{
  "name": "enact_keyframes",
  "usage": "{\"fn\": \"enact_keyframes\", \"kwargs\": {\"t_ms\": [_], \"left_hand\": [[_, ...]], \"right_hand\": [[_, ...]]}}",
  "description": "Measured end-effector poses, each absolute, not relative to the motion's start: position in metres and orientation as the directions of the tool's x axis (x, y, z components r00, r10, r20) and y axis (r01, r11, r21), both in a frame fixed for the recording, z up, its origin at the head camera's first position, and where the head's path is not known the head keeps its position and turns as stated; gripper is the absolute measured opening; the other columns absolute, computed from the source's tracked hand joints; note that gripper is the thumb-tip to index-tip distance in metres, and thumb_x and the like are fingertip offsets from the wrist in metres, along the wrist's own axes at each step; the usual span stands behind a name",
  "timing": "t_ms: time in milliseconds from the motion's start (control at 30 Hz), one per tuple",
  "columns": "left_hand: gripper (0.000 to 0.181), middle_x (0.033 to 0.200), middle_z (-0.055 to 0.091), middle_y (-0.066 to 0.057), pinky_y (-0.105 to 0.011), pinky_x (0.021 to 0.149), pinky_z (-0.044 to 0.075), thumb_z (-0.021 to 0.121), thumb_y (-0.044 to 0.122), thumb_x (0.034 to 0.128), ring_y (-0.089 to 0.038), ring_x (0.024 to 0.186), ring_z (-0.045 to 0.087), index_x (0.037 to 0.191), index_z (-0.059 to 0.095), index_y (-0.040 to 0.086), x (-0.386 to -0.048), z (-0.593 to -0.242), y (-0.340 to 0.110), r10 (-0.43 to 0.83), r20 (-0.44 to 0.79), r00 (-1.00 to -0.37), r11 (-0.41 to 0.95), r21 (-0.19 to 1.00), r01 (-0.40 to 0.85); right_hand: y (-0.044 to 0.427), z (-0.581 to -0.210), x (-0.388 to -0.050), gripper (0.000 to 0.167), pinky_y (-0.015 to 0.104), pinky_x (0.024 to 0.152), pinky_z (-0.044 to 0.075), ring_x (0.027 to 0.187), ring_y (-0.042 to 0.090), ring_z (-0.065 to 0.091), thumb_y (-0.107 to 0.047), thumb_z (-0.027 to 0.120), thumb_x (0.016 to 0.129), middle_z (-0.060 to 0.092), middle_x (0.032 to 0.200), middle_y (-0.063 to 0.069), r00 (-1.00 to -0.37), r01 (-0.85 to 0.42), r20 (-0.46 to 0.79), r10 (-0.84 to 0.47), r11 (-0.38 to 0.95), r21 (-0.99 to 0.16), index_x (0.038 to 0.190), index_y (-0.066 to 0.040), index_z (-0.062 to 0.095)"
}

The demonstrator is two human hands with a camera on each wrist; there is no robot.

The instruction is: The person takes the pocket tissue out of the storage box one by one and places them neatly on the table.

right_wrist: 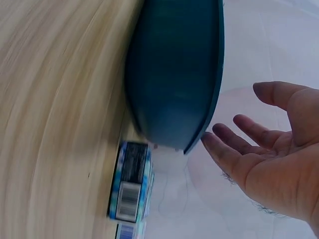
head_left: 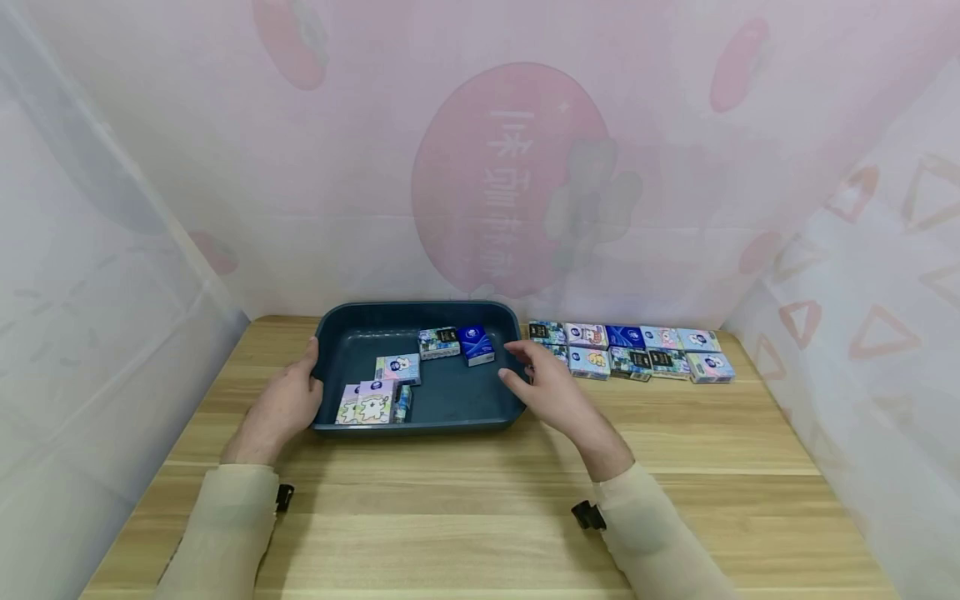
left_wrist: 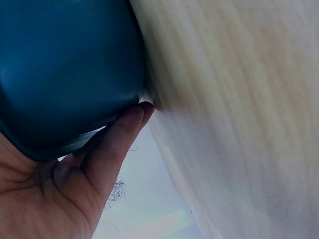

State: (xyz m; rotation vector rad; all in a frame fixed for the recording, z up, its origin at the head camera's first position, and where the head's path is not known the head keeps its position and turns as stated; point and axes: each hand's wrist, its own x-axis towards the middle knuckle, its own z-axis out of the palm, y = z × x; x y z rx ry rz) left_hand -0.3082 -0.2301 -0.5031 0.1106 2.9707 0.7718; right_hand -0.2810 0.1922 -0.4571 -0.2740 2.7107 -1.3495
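A dark teal tray [head_left: 450, 423] stands on the wooden table, with several small printed packs inside, including a royal blue pack [head_left: 476, 346] and a pale cartoon pack [head_left: 375, 403] at the front left. My left hand [head_left: 283, 404] grips the tray's left end; in the left wrist view its fingers [left_wrist: 112, 144] lie along the outer wall, while the thumb is hidden. At the right end, my right hand [head_left: 551, 387] is held with fingers spread and relaxed around the rim. The right wrist view shows that hand [right_wrist: 274, 149] empty, one fingertip close to the rim.
Right of the tray, several more packs lie in two rows at the back of the table, among them a white cartoon pack [head_left: 710, 367] at the right end. Pale printed curtains [head_left: 360, 167] stand behind and on both sides of the table [head_left: 420, 517].
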Motion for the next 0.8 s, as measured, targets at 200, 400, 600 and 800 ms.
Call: {"fn": "enact_keyframes", "kwargs": {"t_ms": [200, 400, 600, 800], "left_hand": [[0.077, 0.090, 0.059, -0.018, -0.039, 0.062, 0.042, 0.045, 0.008, 0.1162, -0.021, 0.063, 0.049, 0.184, 0.012, -0.007, -0.307, -0.504, -0.231, 0.097, -0.035, -0.995, 0.868, 0.492, 0.067], [0.078, 0.108, 0.068, -0.030, -0.039, 0.063, 0.043, 0.044, 0.009, 0.1166, -0.022, 0.065, 0.049, 0.185, 0.011, -0.005, -0.306, -0.504, -0.230, 0.086, -0.042, -0.995, 0.868, 0.493, 0.054], [0.077, 0.129, 0.070, -0.038, -0.039, 0.063, 0.043, 0.045, 0.009, 0.1170, -0.023, 0.066, 0.050, 0.186, 0.013, -0.004, -0.307, -0.505, -0.230, 0.082, -0.042, -0.996, 0.870, 0.490, 0.051], [0.077, 0.156, 0.061, -0.044, -0.039, 0.064, 0.044, 0.045, 0.010, 0.1178, -0.024, 0.067, 0.051, 0.186, 0.013, -0.003, -0.308, -0.505, -0.231, 0.072, -0.048, -0.996, 0.874, 0.485, 0.040]], "right_hand": [[0.170, -0.463, -0.290, 0.058, 0.061, 0.131, 0.054, 0.164, 0.045, 0.057, -0.023, 0.071, 0.119, 0.055, 0.177, 0.022, -0.976, -0.121, -0.015, -0.217, 0.599, -0.792, 0.172, -0.005, 0.055], [0.151, -0.470, -0.302, 0.060, 0.063, 0.132, 0.052, 0.161, 0.044, 0.059, -0.026, 0.072, 0.118, 0.057, 0.176, 0.023, -0.973, -0.157, -0.003, -0.232, 0.668, -0.728, 0.172, -0.005, 0.056], [0.139, -0.474, -0.311, 0.061, 0.062, 0.139, 0.044, 0.171, 0.041, 0.049, -0.027, 0.072, 0.118, 0.050, 0.182, 0.021, -0.975, -0.153, -0.011, -0.222, 0.705, -0.692, 0.173, -0.005, 0.056], [0.131, -0.478, -0.321, 0.062, 0.060, 0.139, 0.045, 0.171, 0.041, 0.049, -0.027, 0.073, 0.118, 0.048, 0.183, 0.021, -0.976, -0.148, -0.018, -0.216, 0.726, -0.672, 0.174, -0.006, 0.055]]}}
